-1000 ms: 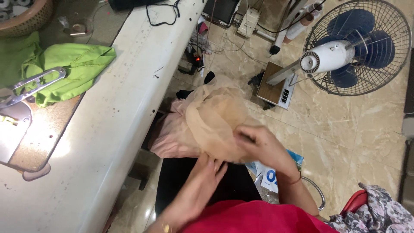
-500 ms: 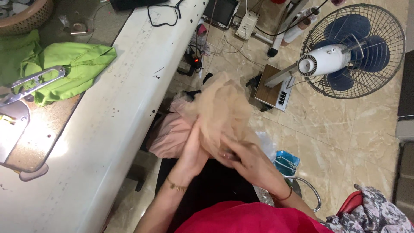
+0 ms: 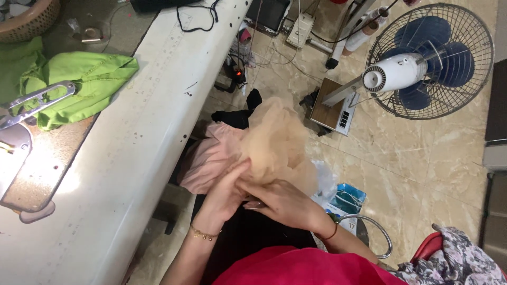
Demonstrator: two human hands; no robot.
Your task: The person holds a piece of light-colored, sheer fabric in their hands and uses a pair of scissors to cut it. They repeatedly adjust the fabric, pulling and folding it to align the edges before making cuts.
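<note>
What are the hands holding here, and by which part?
Both the left hand and right hand grip the beige tulle bundle at its gathered lower end.

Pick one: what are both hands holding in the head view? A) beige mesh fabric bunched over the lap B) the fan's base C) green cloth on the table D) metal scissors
A: the left hand and right hand both grip the bunched beige mesh fabric above the lap, while the green cloth lies apart on the table.

both hands [image 3: 253, 192] bunch beige tulle [image 3: 277, 140] beside white table [image 3: 132, 142].
</note>
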